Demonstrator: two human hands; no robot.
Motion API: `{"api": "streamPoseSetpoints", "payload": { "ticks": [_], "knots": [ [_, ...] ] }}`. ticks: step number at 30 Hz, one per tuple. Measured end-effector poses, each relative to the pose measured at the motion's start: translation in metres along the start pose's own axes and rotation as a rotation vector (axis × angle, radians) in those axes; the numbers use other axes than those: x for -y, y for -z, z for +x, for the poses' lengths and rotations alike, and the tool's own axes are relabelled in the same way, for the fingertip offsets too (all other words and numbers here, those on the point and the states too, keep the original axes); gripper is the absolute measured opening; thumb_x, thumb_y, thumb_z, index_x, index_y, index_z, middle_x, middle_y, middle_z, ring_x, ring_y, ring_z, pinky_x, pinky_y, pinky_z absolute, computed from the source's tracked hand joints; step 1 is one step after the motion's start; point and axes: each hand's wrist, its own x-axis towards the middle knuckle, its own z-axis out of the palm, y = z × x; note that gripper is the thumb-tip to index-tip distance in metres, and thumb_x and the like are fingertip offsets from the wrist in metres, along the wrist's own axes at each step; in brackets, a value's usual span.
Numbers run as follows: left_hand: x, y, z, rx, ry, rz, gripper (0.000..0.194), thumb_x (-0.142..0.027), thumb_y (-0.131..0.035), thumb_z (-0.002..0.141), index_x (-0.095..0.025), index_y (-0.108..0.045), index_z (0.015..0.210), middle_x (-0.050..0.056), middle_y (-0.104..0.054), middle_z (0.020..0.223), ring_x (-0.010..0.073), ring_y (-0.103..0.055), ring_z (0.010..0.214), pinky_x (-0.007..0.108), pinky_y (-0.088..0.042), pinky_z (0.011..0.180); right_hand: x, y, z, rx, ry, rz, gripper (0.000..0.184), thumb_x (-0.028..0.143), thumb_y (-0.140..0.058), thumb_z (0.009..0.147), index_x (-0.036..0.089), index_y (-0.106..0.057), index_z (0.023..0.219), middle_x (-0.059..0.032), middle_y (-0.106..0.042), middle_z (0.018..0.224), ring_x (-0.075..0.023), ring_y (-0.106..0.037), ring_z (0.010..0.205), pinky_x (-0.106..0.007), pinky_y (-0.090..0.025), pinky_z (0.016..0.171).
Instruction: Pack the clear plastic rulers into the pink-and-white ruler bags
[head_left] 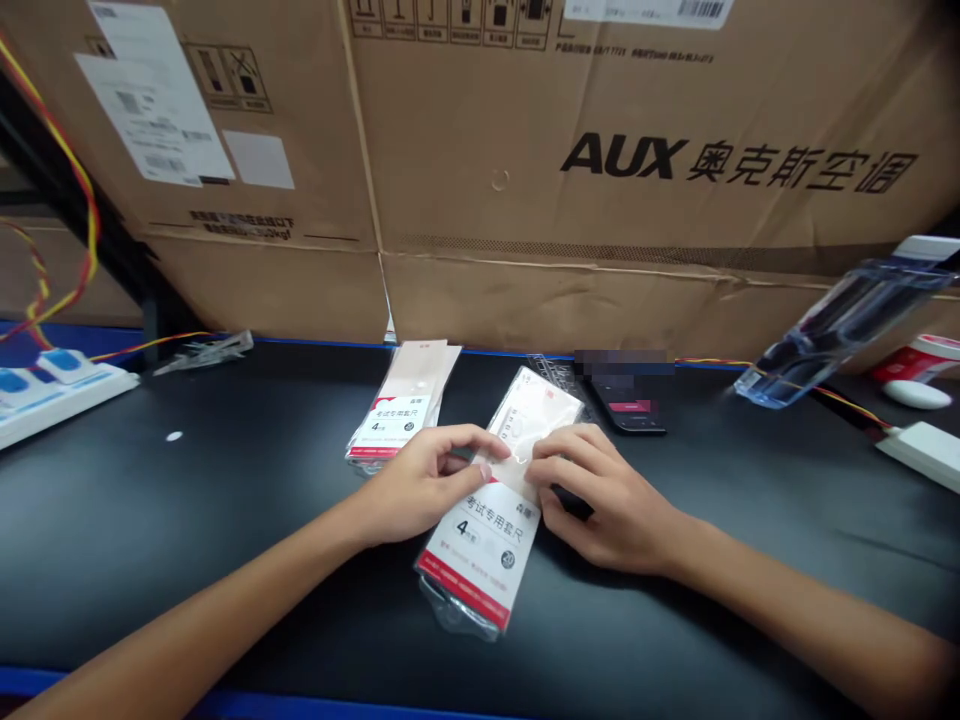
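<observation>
A clear plastic ruler set packet (pixel 484 535) with a white and red label lies tilted on the black tabletop in front of me. My left hand (pixel 424 480) has its thumb and index finger closed on the packet's left edge. On the opposite edge, the curled fingers of my right hand (pixel 592 490) press against the upper part of the packet. The tips of the right thumb and some fingers are partly hidden. Behind my left hand lie more ruler set packets (pixel 394 415) of the same look, overlapping each other.
A large cardboard box (pixel 525 200) stands along the back edge. A phone (pixel 626 400) lies behind my right hand. On the right are a tilted water bottle (pixel 840 320) and a white power strip (pixel 922 450). Another power strip (pixel 60 395) and cables are at left.
</observation>
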Motion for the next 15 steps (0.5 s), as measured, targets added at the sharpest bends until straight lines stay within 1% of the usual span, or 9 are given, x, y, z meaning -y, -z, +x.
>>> {"api": "streamPoseSetpoints", "payload": {
  "ticks": [3, 6, 8, 10, 11, 13, 15],
  "knots": [
    [0.0002, 0.0015, 0.0002, -0.030, 0.034, -0.073, 0.028, -0.033, -0.061, 0.090, -0.017, -0.063, 0.113, 0.002, -0.065, 0.077, 0.0141, -0.060, 0.063, 0.024, -0.044, 0.055, 0.0005, 0.0023, 0.0015, 0.041, -0.016, -0.025, 0.035, 0.009, -0.059, 0.084, 0.020, -0.057, 0.118, -0.0110, -0.061, 0.118, -0.0241, -0.052, 0.112, -0.042, -0.041, 0.098],
    [0.0003, 0.0012, 0.0003, -0.063, 0.019, -0.121, 0.025, -0.032, -0.062, 0.089, -0.017, -0.065, 0.109, 0.004, -0.067, 0.086, 0.0152, -0.063, 0.069, 0.025, -0.047, 0.059, -0.0002, 0.0031, 0.0023, 0.072, -0.008, -0.038, 0.036, 0.012, -0.059, 0.086, 0.022, -0.056, 0.121, -0.0111, -0.061, 0.122, -0.0248, -0.052, 0.116, -0.043, -0.039, 0.099],
    [0.0002, -0.0004, 0.0006, -0.068, 0.009, -0.126, 0.023, -0.029, -0.062, 0.089, -0.017, -0.066, 0.108, 0.005, -0.068, 0.096, 0.0154, -0.064, 0.075, 0.025, -0.048, 0.063, -0.0016, 0.0023, 0.0022, 0.073, 0.007, -0.049, 0.030, 0.014, -0.060, 0.088, 0.022, -0.058, 0.116, -0.0099, -0.063, 0.116, -0.0241, -0.054, 0.112, -0.043, -0.040, 0.096],
    [0.0003, -0.0026, 0.0011, -0.034, 0.005, -0.098, 0.024, -0.027, -0.062, 0.088, -0.018, -0.067, 0.109, 0.005, -0.068, 0.101, 0.0136, -0.061, 0.075, 0.024, -0.046, 0.062, -0.0035, 0.0007, 0.0016, 0.065, 0.025, -0.059, 0.020, 0.013, -0.060, 0.089, 0.022, -0.059, 0.107, -0.0075, -0.065, 0.104, -0.0220, -0.056, 0.101, -0.041, -0.040, 0.091],
    [0.0006, -0.0038, 0.0012, -0.003, 0.010, -0.076, 0.026, -0.027, -0.062, 0.088, -0.018, -0.067, 0.111, 0.005, -0.067, 0.100, 0.0122, -0.059, 0.072, 0.023, -0.044, 0.060, -0.0043, -0.0003, 0.0012, 0.060, 0.033, -0.062, 0.016, 0.012, -0.059, 0.089, 0.021, -0.060, 0.102, -0.0062, -0.065, 0.097, -0.0205, -0.056, 0.094, -0.040, -0.040, 0.089],
    [0.0017, -0.0055, 0.0012, 0.048, 0.028, -0.035, 0.030, -0.027, -0.064, 0.086, -0.018, -0.067, 0.115, 0.003, -0.065, 0.091, 0.0095, -0.052, 0.063, 0.021, -0.038, 0.053, -0.0053, -0.0020, 0.0006, 0.054, 0.045, -0.057, 0.013, 0.009, -0.057, 0.088, 0.021, -0.059, 0.095, -0.0045, -0.064, 0.089, -0.0182, -0.054, 0.085, -0.038, -0.041, 0.084],
    [0.0031, -0.0060, 0.0010, 0.057, 0.042, -0.013, 0.032, -0.026, -0.066, 0.084, -0.018, -0.067, 0.114, 0.001, -0.062, 0.081, 0.0079, -0.046, 0.056, 0.021, -0.033, 0.049, -0.0048, -0.0026, 0.0004, 0.070, 0.053, -0.047, 0.015, 0.008, -0.057, 0.087, 0.020, -0.059, 0.094, -0.0047, -0.064, 0.088, -0.0179, -0.053, 0.082, -0.036, -0.041, 0.080]
  ]
}}
